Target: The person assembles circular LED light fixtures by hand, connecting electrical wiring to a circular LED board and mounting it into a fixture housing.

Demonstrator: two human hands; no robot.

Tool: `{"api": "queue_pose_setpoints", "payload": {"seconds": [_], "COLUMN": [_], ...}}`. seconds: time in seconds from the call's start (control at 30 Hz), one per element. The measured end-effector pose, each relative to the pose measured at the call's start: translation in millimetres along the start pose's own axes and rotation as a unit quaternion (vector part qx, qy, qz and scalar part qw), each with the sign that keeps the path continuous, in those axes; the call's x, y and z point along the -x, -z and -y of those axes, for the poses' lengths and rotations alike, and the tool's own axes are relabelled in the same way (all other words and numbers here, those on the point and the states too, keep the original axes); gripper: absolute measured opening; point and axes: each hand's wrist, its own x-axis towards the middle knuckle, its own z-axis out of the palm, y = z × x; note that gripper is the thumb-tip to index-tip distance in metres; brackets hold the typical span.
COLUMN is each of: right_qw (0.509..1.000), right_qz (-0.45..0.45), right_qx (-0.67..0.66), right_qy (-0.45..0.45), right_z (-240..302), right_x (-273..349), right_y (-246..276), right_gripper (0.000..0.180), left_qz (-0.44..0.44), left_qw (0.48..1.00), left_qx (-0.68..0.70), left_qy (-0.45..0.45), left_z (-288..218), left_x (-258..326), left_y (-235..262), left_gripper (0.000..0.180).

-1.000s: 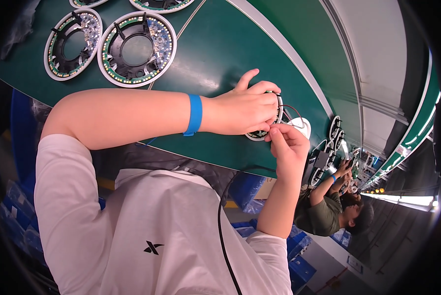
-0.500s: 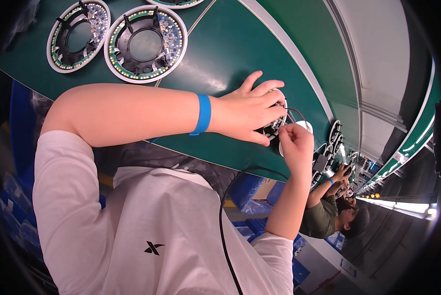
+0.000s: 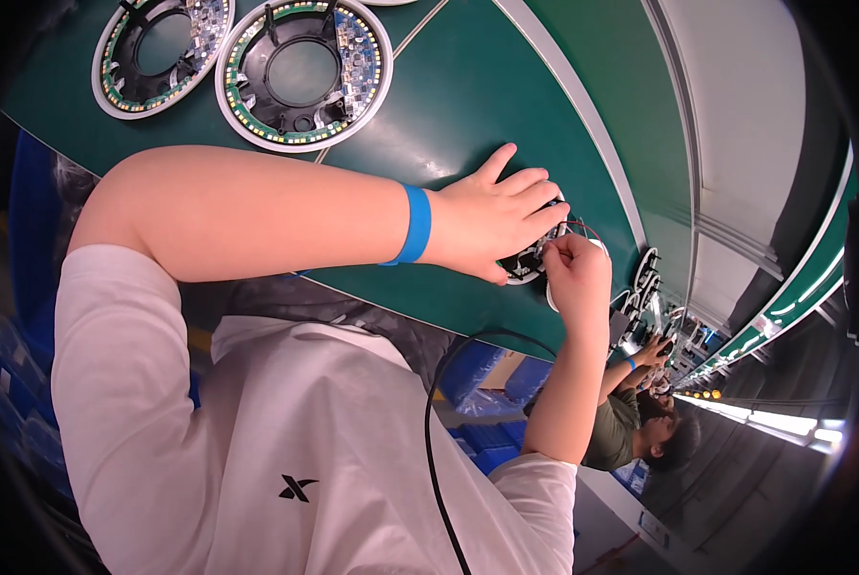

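Observation:
My left hand [image 3: 492,220], with a blue wristband on its wrist, lies over a round ring light assembly [image 3: 523,269] on the green belt [image 3: 468,96] and holds it down. Most of that assembly is hidden under the palm and fingers. My right hand [image 3: 576,276] comes up from below, right beside it, and its fingertips pinch thin red and black wires [image 3: 581,226] at the assembly's edge. A white round part [image 3: 550,299] shows just under the right hand.
Two more ring light assemblies [image 3: 304,73] [image 3: 161,43] with circuit boards lie on the belt at the upper left. A row of further assemblies [image 3: 646,273] runs down the belt toward a seated co-worker [image 3: 640,426]. Blue crates [image 3: 492,436] stand below the belt.
My left hand has settled flatter over the assembly and covers more of it. My right hand has moved up to the wires at its edge. The view has shifted slightly.

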Motion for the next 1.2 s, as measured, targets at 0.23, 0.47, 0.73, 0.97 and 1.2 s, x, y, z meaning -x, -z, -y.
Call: {"api": "queue_pose_setpoints", "payload": {"seconds": [0.23,0.47,0.73,0.97,1.2], "right_qw": [1.0,0.996,0.99,0.998,0.892], "right_qz": [0.008,-0.007,-0.054,-0.049,-0.37], "right_qx": [-0.005,0.048,0.072,-0.01,-0.26], "right_qy": [0.017,0.081,0.113,0.03,-0.01], "right_z": [-6,-1,-7,4,-78], "right_x": [-3,-10,-6,19,68], "right_y": [-1,-1,-18,6,12], "right_gripper": [0.012,0.011,0.007,0.011,0.022], "left_qz": [-0.002,-0.005,0.01,0.011,0.026], "left_qw": [1.0,0.999,0.999,1.0,1.0], "left_qx": [-0.007,-0.032,-0.029,-0.019,-0.004], "left_qy": [0.004,0.002,0.01,0.0,0.002], "left_z": [-3,-3,-4,-4,-3], "left_x": [-2,-3,-1,2,-3], "left_y": [-1,1,3,2,9], "left_gripper": [0.102,0.1,0.099,0.099,0.1]}}
